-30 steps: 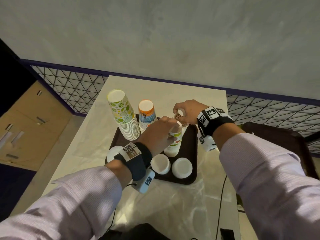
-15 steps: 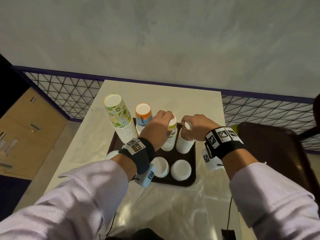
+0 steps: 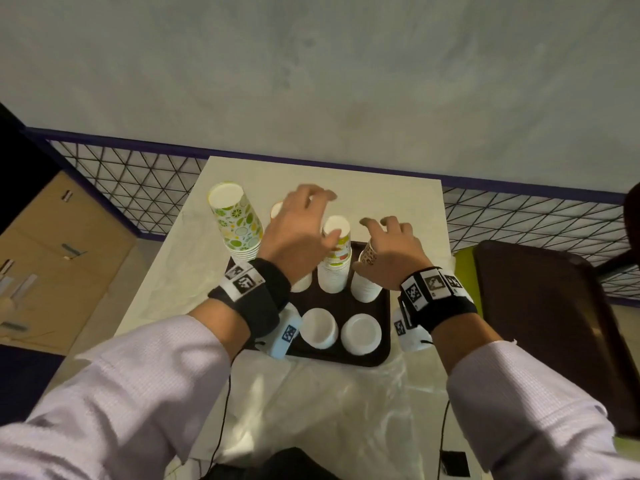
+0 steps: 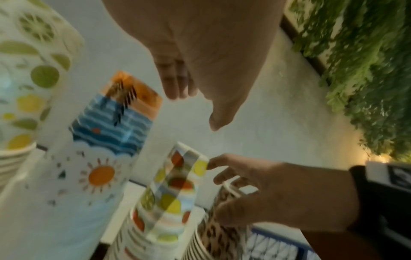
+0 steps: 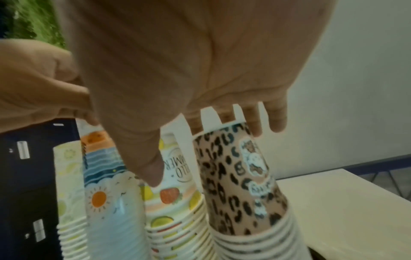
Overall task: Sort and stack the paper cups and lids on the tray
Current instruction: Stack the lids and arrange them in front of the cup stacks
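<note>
On the dark tray stand upside-down cup stacks: lime-print, sun-and-sea, fruit-print and leopard-print. Two white lid piles sit at the tray's front. My left hand hovers above the sun-and-sea and fruit stacks with relaxed, spread fingers, holding nothing. My right hand is over the leopard stack, fingers straight, fingertips at its top rim. My left wrist hides the tray's front left corner.
The tray sits on a white table with a mesh railing behind. A second dark tray lies to the right, beyond a green object. A cardboard box is on the floor at left. Cables trail near the front edge.
Both hands gripped the tops of the fruit and leopard stacks; they have let go, opened and lifted. The left hand has moved up and back towards the sun-and-sea stack.
</note>
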